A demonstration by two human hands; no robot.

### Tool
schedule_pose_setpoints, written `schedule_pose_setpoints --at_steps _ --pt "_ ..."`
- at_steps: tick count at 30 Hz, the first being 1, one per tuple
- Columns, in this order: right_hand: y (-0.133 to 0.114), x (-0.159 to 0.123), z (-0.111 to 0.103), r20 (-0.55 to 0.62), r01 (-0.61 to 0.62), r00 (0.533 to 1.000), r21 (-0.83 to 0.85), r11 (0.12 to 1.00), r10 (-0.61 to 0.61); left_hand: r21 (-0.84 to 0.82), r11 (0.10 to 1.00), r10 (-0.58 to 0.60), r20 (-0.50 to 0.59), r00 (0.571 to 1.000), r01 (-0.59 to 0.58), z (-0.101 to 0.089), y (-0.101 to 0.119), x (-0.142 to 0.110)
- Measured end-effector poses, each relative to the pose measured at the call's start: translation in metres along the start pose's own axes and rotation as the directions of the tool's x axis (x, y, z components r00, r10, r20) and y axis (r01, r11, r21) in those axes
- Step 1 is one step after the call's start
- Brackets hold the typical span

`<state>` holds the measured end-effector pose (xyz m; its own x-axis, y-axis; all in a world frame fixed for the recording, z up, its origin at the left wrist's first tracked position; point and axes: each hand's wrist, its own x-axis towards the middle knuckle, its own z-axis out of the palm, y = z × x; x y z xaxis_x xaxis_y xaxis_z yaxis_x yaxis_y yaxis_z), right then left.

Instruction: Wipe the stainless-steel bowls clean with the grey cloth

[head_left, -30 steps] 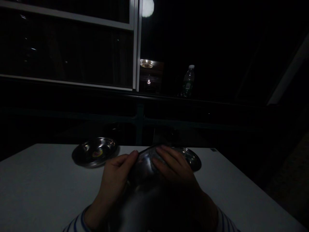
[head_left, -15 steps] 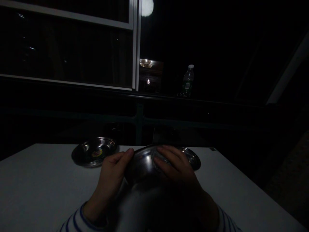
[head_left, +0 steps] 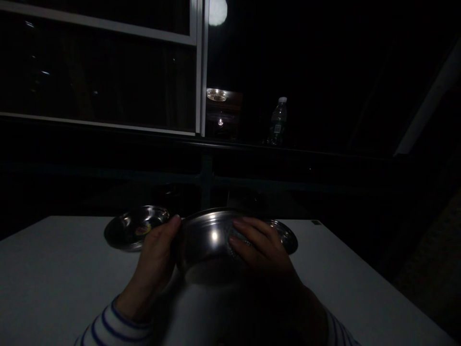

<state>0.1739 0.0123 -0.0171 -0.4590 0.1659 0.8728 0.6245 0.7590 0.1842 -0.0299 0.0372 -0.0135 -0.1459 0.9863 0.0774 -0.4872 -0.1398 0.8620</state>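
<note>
A shiny metal bowl [head_left: 201, 245] is held above the white table, tilted so its outer side faces me. My left hand [head_left: 155, 254] is closed on the bowl's left edge, thumb up near the rim. My right hand [head_left: 264, 245] presses a greyish mesh-textured scouring pad [head_left: 236, 240] against the bowl's outer wall on the right. Most of the pad is hidden under the fingers. Behind my left hand, another metal bowl [head_left: 124, 230] with a colourful sticker inside rests on the table. A third metal dish [head_left: 288, 237] lies partly hidden behind my right hand.
The white table [head_left: 72, 283] spreads under both hands, its far edge just beyond the dishes. A plastic bottle [head_left: 279, 120] with a white cap stands on the dark ledge by the window frame [head_left: 200, 72]. The scene is very dim.
The held bowl has turned, so more of its side wall and rim band shows. My left hand has moved left and slightly down with it; my right hand keeps the scouring pad on the wall.
</note>
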Motion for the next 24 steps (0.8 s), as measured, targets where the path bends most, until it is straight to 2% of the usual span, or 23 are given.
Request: schedule_pose_setpoints --at_steps 3,4,6,10,17,21,24 --pt "0.004 0.000 -0.002 -0.003 -0.059 0.998 0.072 0.996 0.059 -0.067 0.997 0.032 -0.050 0.998 -0.035 -0.004 0.005 0.004" --pt "0.005 0.000 -0.002 -0.009 -0.081 0.997 0.075 0.994 0.082 -0.062 0.997 0.043 -0.060 0.997 -0.046 -0.004 0.005 0.004" --pt "0.002 0.001 -0.002 -0.015 -0.054 0.998 0.043 0.998 0.055 0.000 0.998 0.061 -0.065 0.996 -0.061 -0.004 0.005 0.003" --pt "-0.005 0.002 -0.001 0.012 0.037 0.999 -0.033 0.999 -0.036 0.153 0.987 0.043 0.015 0.999 -0.044 0.000 0.000 -0.001" --pt "0.003 0.002 -0.006 0.029 -0.057 0.998 0.031 0.998 0.056 0.170 0.979 0.117 -0.007 0.993 -0.114 0.000 0.004 -0.002" --pt "-0.004 0.001 -0.001 0.032 0.010 0.999 -0.083 0.996 -0.007 0.270 0.953 0.127 0.059 0.990 -0.138 0.000 -0.002 -0.004" --pt "-0.008 0.001 0.002 0.031 0.012 0.999 -0.067 0.998 -0.010 0.275 0.953 0.117 0.064 0.991 -0.130 -0.001 -0.003 -0.003"
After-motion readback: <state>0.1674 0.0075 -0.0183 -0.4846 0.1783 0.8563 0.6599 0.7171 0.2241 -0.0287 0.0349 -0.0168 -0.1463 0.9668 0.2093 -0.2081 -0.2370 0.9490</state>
